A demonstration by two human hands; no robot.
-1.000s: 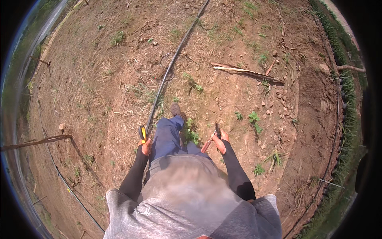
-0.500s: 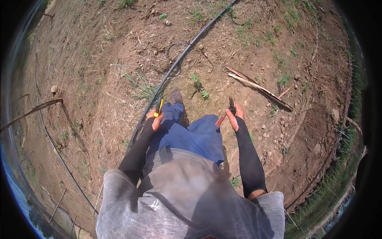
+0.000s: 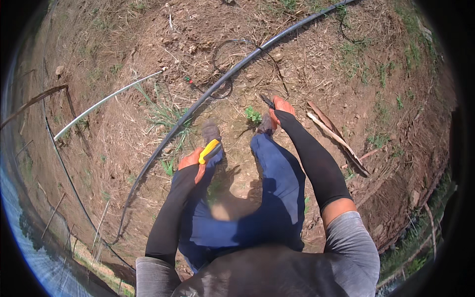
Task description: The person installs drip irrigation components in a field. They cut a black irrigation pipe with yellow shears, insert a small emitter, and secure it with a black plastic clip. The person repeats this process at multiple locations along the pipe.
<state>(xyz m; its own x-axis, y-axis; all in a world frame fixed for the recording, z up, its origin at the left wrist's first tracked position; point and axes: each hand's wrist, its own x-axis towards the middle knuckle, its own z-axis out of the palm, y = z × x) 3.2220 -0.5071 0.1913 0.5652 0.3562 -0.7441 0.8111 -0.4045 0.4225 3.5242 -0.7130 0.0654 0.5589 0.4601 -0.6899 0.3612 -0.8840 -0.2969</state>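
Note:
My left hand (image 3: 192, 159), in an orange-toned glove or bare and stained, is closed around a yellow-and-black handled tool (image 3: 210, 151) above my left thigh; its working end is hidden. Reaching forward past my right boot (image 3: 267, 123), my right hand (image 3: 283, 105) grips a dark, thin object (image 3: 267, 101) whose kind I cannot make out. Just left of that hand, a small green plant (image 3: 253, 115) grows between my boots. Beyond it on the ground lies a thin black tube (image 3: 277, 70), looped beside a thick black hose (image 3: 217, 84).
A pale pipe (image 3: 106, 99) lies at the left, near a small red-and-green fitting (image 3: 189, 80). Split wood pieces (image 3: 336, 133) rest right of my right hand. A branch (image 3: 34, 105) and a second dark hose (image 3: 67, 178) are farther left. Dry grass and soil slope around.
I have bent lower with my legs wider apart. My right hand has moved forward and left toward the plant with the dark object; my left hand still holds the yellow-and-black tool, now tilted.

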